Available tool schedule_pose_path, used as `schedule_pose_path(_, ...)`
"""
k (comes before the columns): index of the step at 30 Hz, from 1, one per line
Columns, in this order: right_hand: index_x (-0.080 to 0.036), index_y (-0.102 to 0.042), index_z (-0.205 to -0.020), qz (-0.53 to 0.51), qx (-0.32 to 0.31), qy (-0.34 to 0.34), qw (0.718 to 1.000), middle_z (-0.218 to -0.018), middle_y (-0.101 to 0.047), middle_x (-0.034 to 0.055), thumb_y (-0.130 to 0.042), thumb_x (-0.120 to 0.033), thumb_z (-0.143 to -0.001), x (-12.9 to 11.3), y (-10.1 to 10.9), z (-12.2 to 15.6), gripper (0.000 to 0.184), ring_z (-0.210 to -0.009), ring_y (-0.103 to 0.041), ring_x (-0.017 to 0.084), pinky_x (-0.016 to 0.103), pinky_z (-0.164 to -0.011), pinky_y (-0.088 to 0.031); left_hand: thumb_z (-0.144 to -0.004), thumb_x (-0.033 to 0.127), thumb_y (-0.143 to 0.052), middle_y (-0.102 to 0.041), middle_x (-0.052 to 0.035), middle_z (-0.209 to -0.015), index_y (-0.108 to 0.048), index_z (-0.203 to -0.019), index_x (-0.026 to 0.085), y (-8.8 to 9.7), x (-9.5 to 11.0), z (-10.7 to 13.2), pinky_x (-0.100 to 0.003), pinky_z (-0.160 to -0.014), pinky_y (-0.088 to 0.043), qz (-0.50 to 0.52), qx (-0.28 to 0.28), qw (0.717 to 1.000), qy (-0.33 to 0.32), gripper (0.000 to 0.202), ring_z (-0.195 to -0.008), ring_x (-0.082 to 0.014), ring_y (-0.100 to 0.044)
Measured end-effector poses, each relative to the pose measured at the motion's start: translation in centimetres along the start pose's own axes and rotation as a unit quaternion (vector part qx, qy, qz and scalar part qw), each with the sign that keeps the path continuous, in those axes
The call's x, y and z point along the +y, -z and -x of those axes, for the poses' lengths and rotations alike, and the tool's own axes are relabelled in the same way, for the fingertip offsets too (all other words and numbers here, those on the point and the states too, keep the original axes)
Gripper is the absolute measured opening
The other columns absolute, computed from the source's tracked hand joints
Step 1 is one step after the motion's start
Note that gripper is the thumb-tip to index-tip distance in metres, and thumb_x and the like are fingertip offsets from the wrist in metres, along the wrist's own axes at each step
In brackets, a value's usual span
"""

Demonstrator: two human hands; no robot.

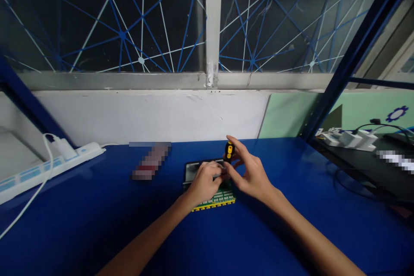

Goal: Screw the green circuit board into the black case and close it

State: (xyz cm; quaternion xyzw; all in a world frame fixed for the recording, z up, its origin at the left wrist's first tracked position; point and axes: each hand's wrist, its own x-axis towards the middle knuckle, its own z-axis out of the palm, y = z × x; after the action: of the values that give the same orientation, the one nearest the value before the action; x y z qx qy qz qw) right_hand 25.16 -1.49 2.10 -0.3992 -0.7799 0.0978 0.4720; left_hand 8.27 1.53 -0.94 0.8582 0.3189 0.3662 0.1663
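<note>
Screwdriver (pixel 230 151) stands nearly upright, gripped by the right hand (pixel 249 172).

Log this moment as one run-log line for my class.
left hand: over dark case, grip unclear | right hand: holding black-and-yellow tool upright | power strip: far left

A black tool handle (pixel 229 151) with yellow patches, a green board (pixel 224 196) edged in yellow and a white power strip (pixel 90 151) brighten a solid-blue counter (pixel 210 241); blue and white lines (pixel 122 34) crisscross dark windowpanes (pixel 181 19).
</note>
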Motion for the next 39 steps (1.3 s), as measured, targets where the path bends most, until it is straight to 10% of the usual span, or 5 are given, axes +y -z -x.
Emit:
schedule_pose_path(16, -0.025, -0.027, -0.148, 0.035, 0.017, 0.021, 0.999, -0.087, -0.063, 0.0019, -0.053, -0.024, -0.09, 0.43, -0.07, -0.01, 0.064, -0.069, -0.063, 0.015, 0.032, -0.067, -0.054, -0.084, 0.011, -0.061, -0.072, -0.0012, -0.093, -0.071, -0.085, 0.021, 0.19, 0.31, 0.39, -0.037, -0.082, -0.046, -0.019, 0.006, 1.0, 0.012, 0.013, -0.092, -0.0224, -0.063)
schedule_pose_path(30, -0.026, -0.019, -0.152, 0.034, 0.0, 0.031, 0.999, -0.116, -0.062, 0.0074, -0.047, -0.023, -0.09, 0.32, -0.24, 0.33, 0.068, -0.078, -0.064, 0.018, 0.035, -0.07, -0.056, -0.083, 0.006, -0.058, -0.07, -0.0011, -0.08, -0.067, -0.075, 0.018, -0.09, 0.55, 0.46, -0.034, -0.076, -0.045, -0.03, 0.009, 0.999, 0.018, 0.017, -0.082, -0.0204, -0.064)
schedule_pose_path(39, -0.024, -0.022, -0.15, 0.038, 0.017, 0.015, 0.999, -0.093, -0.064, 0.0039, -0.048, -0.026, -0.091, 0.59, -0.37, 0.23, 0.064, -0.071, -0.064, 0.017, 0.033, -0.067, -0.054, -0.082, 0.004, -0.056, -0.073, -0.0035, -0.089, -0.07, -0.086, 0.019, -0.2, 0.43, 0.58, -0.036, -0.081, -0.048, -0.016, 0.008, 1.0, 0.016, 0.021, -0.087, -0.0221, -0.067)
